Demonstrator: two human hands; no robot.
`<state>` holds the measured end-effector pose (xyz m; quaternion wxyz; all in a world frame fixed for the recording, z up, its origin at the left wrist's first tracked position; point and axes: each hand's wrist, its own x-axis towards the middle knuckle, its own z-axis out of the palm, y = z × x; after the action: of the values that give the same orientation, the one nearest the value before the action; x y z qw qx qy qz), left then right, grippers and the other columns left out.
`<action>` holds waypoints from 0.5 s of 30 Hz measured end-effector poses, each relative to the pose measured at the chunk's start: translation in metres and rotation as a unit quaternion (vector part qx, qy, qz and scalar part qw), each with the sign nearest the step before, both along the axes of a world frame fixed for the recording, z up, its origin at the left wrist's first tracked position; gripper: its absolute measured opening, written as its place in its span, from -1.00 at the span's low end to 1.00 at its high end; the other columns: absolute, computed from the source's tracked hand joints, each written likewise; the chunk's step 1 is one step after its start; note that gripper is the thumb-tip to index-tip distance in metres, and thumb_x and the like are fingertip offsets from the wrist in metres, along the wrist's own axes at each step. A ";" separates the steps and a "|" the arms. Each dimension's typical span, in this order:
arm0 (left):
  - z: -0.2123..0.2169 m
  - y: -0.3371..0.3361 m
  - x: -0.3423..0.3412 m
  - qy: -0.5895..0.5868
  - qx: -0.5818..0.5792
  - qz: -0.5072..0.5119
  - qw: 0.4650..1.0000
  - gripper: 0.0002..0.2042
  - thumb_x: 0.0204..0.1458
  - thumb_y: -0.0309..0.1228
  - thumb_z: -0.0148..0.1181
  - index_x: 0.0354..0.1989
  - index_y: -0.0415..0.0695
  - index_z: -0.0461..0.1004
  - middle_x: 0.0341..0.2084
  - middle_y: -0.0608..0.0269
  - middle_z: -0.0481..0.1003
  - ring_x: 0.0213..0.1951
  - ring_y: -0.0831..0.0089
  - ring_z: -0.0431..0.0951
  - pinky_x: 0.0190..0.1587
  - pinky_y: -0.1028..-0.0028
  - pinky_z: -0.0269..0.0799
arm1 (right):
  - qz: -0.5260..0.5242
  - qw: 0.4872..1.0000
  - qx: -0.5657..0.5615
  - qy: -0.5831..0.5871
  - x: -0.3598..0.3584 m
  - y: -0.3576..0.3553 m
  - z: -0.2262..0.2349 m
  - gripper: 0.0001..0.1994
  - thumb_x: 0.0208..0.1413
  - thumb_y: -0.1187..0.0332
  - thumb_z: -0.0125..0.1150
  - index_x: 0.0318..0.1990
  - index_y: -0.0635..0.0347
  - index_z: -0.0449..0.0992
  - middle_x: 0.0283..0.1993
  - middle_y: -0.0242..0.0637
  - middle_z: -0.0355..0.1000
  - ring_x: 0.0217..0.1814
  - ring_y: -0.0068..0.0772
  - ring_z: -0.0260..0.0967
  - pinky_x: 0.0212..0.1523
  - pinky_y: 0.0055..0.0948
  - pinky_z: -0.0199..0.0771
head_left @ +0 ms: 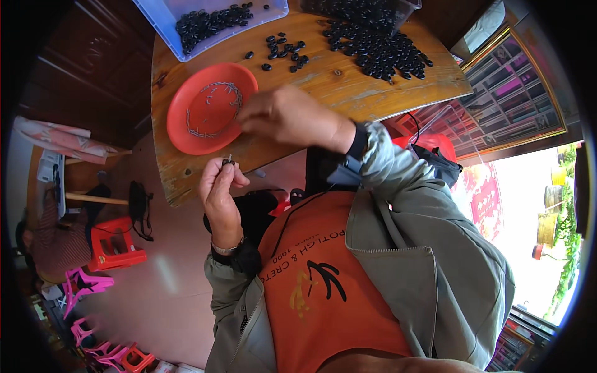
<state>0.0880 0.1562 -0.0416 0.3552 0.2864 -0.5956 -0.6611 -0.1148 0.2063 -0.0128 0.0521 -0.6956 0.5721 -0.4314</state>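
Observation:
My left hand (220, 202) is just off the table's near edge, closed in a pinch. Between its thumb and fingertips is a small black piece (228, 162) with a thin metal pin sticking up from it. Over the right rim of a red plastic plate (180, 115) hovers my right hand (295, 118). Motion smears its curled fingers, so whether they hold anything cannot be made out. Many thin silvery metal pins (208, 133) lie in the plate, mostly in a ring along its inside edge.
On the wooden table (298, 87), loose black oval pieces (283, 53) lie beyond my right hand, with a larger pile (379, 53) farther right. A clear-blue bin (214, 28) and a dark-filled clear box (398, 15) stand at the back. A red stool (115, 242) is at left.

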 end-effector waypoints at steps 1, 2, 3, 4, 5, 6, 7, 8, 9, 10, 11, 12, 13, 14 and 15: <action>-0.001 -0.001 0.001 -0.001 -0.009 -0.001 1.000 -0.84 0.14 -0.40 -0.05 -0.39 -0.22 0.37 -0.60 0.34 0.38 -0.49 0.59 0.36 -0.34 0.58 0.23 | -0.051 0.996 -0.028 0.074 -0.016 -0.003 0.001 -0.84 -0.03 0.35 0.23 -0.31 0.21 0.56 -0.34 -0.22 0.52 -0.33 -0.14 0.48 -0.29 -0.28 0.46; 0.001 -0.001 0.001 -0.001 -0.019 -0.005 1.000 -0.85 0.13 -0.40 -0.05 -0.39 -0.22 0.36 -0.60 0.34 0.38 -0.49 0.59 0.36 -0.34 0.58 0.23 | -0.056 0.979 -0.063 0.183 -0.042 -0.010 -0.006 -0.85 -0.05 0.33 0.19 -0.33 0.16 0.57 -0.33 -0.21 0.51 -0.32 -0.11 0.46 -0.29 -0.23 0.46; 0.001 -0.001 0.002 -0.001 -0.019 -0.003 1.000 -0.85 0.13 -0.40 -0.05 -0.39 -0.22 0.36 -0.60 0.34 0.38 -0.49 0.59 0.36 -0.34 0.58 0.23 | -0.114 0.974 -0.025 0.195 -0.055 -0.012 -0.002 -0.85 -0.06 0.33 0.18 -0.34 0.14 0.57 -0.33 -0.21 0.50 -0.31 -0.11 0.46 -0.29 -0.25 0.47; 0.002 -0.002 0.002 0.002 -0.010 -0.004 1.000 -0.85 0.13 -0.41 -0.05 -0.39 -0.22 0.36 -0.60 0.33 0.38 -0.49 0.59 0.35 -0.34 0.58 0.23 | -0.173 0.963 0.013 0.207 -0.067 -0.013 0.004 -0.86 -0.07 0.33 0.17 -0.35 0.12 0.57 -0.34 -0.21 0.49 -0.30 -0.11 0.45 -0.29 -0.26 0.48; 0.003 -0.002 0.002 0.005 -0.001 -0.005 1.000 -0.85 0.13 -0.41 -0.05 -0.39 -0.22 0.36 -0.60 0.33 0.37 -0.49 0.59 0.35 -0.34 0.58 0.22 | -0.205 0.942 0.052 0.260 -0.083 -0.017 0.004 -0.85 -0.06 0.33 0.17 -0.34 0.11 0.58 -0.34 -0.21 0.49 -0.30 -0.11 0.45 -0.29 -0.26 0.48; 0.003 -0.002 0.001 0.007 -0.001 -0.006 1.000 -0.85 0.13 -0.41 -0.05 -0.39 -0.22 0.36 -0.60 0.33 0.37 -0.49 0.59 0.35 -0.34 0.58 0.22 | -0.238 0.916 0.091 0.311 -0.101 -0.020 0.002 -0.85 -0.06 0.32 0.16 -0.34 0.11 0.58 -0.35 -0.21 0.49 -0.30 -0.11 0.45 -0.29 -0.26 0.48; 0.003 -0.002 0.001 0.009 -0.002 -0.007 1.000 -0.85 0.13 -0.41 -0.05 -0.39 -0.22 0.36 -0.60 0.33 0.37 -0.49 0.59 0.35 -0.34 0.58 0.22 | -0.255 0.914 0.105 0.297 -0.114 -0.024 0.001 -0.85 -0.02 0.30 0.14 -0.34 0.09 0.59 -0.33 -0.21 0.50 -0.30 -0.13 0.46 -0.27 -0.25 0.47; 0.002 -0.002 0.001 0.011 -0.003 -0.007 1.000 -0.85 0.13 -0.41 -0.05 -0.40 -0.22 0.36 -0.60 0.33 0.37 -0.49 0.59 0.35 -0.34 0.58 0.22 | -0.255 0.914 0.105 0.298 -0.122 -0.024 -0.004 -0.85 -0.02 0.30 0.14 -0.34 0.09 0.59 -0.33 -0.21 0.50 -0.30 -0.13 0.46 -0.27 -0.25 0.47; 0.002 -0.002 0.001 0.011 -0.003 -0.005 1.000 -0.85 0.13 -0.41 -0.05 -0.40 -0.22 0.36 -0.60 0.33 0.37 -0.49 0.59 0.35 -0.34 0.58 0.22 | -0.235 0.932 0.085 0.261 -0.125 -0.025 -0.006 -0.85 -0.01 0.29 0.13 -0.34 0.09 0.59 -0.32 -0.20 0.50 -0.30 -0.12 0.46 -0.26 -0.24 0.46; 0.001 -0.003 0.001 0.012 -0.004 -0.009 1.000 -0.85 0.13 -0.41 -0.05 -0.40 -0.22 0.36 -0.60 0.33 0.37 -0.49 0.59 0.35 -0.34 0.58 0.22 | -0.215 0.949 0.065 0.223 -0.128 -0.026 -0.008 -0.85 0.01 0.29 0.12 -0.35 0.08 0.59 -0.31 -0.20 0.50 -0.30 -0.12 0.46 -0.24 -0.23 0.45; 0.001 -0.004 0.000 0.012 -0.005 -0.014 1.000 -0.85 0.13 -0.41 -0.06 -0.40 -0.22 0.36 -0.60 0.33 0.37 -0.49 0.59 0.34 -0.34 0.58 0.22 | -0.213 0.949 0.065 0.223 -0.130 -0.030 -0.010 -0.85 0.01 0.29 0.12 -0.35 0.08 0.59 -0.31 -0.20 0.50 -0.30 -0.12 0.46 -0.24 -0.23 0.45; 0.001 -0.005 -0.001 0.011 -0.004 -0.013 1.000 -0.85 0.13 -0.41 -0.06 -0.40 -0.22 0.36 -0.60 0.33 0.37 -0.49 0.59 0.34 -0.34 0.58 0.22 | -0.193 0.952 0.072 0.226 -0.126 -0.035 -0.009 -0.84 0.01 0.28 0.11 -0.36 0.09 0.59 -0.31 -0.19 0.50 -0.29 -0.11 0.46 -0.23 -0.23 0.45; 0.000 -0.005 -0.001 0.010 -0.006 -0.016 1.000 -0.85 0.14 -0.40 -0.06 -0.40 -0.22 0.35 -0.60 0.34 0.37 -0.49 0.59 0.34 -0.34 0.59 0.22 | -0.172 0.955 0.079 0.227 -0.122 -0.040 -0.009 -0.83 0.01 0.27 0.11 -0.37 0.09 0.58 -0.31 -0.18 0.50 -0.28 -0.11 0.46 -0.22 -0.22 0.45; 0.000 -0.005 -0.001 0.009 -0.009 -0.020 1.000 -0.85 0.14 -0.40 -0.06 -0.40 -0.22 0.35 -0.60 0.34 0.37 -0.49 0.59 0.34 -0.33 0.59 0.22 | -0.171 0.956 0.079 0.226 -0.117 -0.045 -0.009 -0.83 0.01 0.27 0.11 -0.37 0.09 0.58 -0.31 -0.18 0.50 -0.28 -0.11 0.46 -0.22 -0.22 0.45; 0.001 -0.005 -0.002 0.009 -0.009 -0.020 1.000 -0.85 0.14 -0.40 -0.06 -0.40 -0.22 0.35 -0.60 0.34 0.37 -0.49 0.59 0.34 -0.33 0.59 0.22 | -0.173 0.951 0.100 0.237 -0.110 -0.050 -0.008 -0.82 0.00 0.27 0.11 -0.36 0.10 0.58 -0.30 -0.17 0.50 -0.26 -0.11 0.46 -0.21 -0.22 0.45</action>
<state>0.0864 0.1510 -0.0408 0.3497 0.2656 -0.6036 -0.6654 -0.2248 0.1566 -0.0207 -0.0911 -0.6595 0.7198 -0.1966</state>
